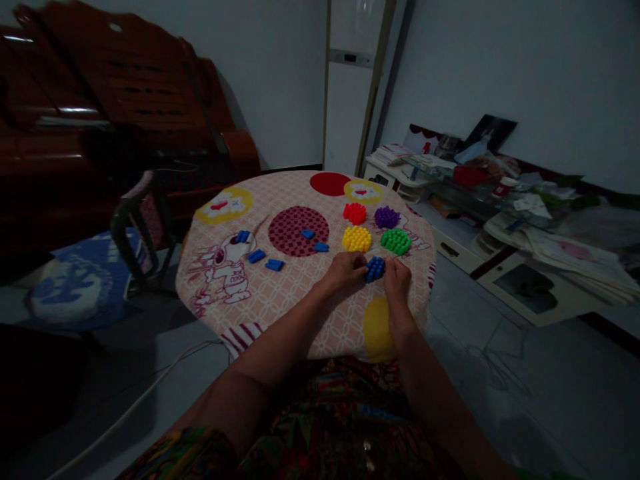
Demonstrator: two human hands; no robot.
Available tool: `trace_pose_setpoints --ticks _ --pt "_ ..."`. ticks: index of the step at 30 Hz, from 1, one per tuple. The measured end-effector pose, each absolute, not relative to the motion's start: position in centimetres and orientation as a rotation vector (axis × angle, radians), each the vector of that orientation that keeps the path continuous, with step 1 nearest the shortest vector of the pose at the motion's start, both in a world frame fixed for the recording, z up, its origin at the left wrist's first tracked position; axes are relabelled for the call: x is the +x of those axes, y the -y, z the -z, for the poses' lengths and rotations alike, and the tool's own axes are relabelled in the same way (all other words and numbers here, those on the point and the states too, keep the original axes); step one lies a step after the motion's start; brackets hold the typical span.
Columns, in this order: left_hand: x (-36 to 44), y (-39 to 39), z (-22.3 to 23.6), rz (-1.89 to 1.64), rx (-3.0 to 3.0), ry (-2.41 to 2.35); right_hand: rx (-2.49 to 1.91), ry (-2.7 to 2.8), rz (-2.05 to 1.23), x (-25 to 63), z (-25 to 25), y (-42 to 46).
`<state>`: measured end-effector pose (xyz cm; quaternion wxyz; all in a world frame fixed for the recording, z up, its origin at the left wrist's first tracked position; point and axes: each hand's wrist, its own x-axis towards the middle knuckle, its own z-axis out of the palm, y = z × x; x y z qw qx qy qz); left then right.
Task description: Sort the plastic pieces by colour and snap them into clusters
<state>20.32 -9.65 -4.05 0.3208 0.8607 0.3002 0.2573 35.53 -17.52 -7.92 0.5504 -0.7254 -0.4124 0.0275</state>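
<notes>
A cluster of joined blue spiky blocks sits on the round table between my two hands. My left hand grips its left side with curled fingers. My right hand pinches its right side. Just beyond lie finished clusters: yellow, green, red and purple. Several loose blue blocks are scattered to the left, such as one on the cartoon print and one by the dark red circle.
The table wears a cartoon-print cloth. A small chair stands at its left, with dark wooden furniture behind. A low cluttered cabinet runs along the right wall. A white cable trails over the floor.
</notes>
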Motion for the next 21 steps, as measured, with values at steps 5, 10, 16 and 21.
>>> trace_pose_setpoints --ticks 5,10,16,21 --pt "18.0 7.2 3.4 -0.79 2.289 -0.899 -1.734 0.976 -0.064 35.5 8.1 17.6" --pt "10.0 0.5 1.8 -1.107 2.196 -1.464 -1.737 0.975 -0.054 35.4 8.0 17.6" --pt "0.4 -4.2 3.7 -0.844 1.918 -1.987 -1.74 0.958 -0.07 35.4 7.9 17.4" --pt "1.9 -4.3 5.3 -0.827 2.029 -1.776 -1.72 0.969 -0.072 35.4 8.0 17.4"
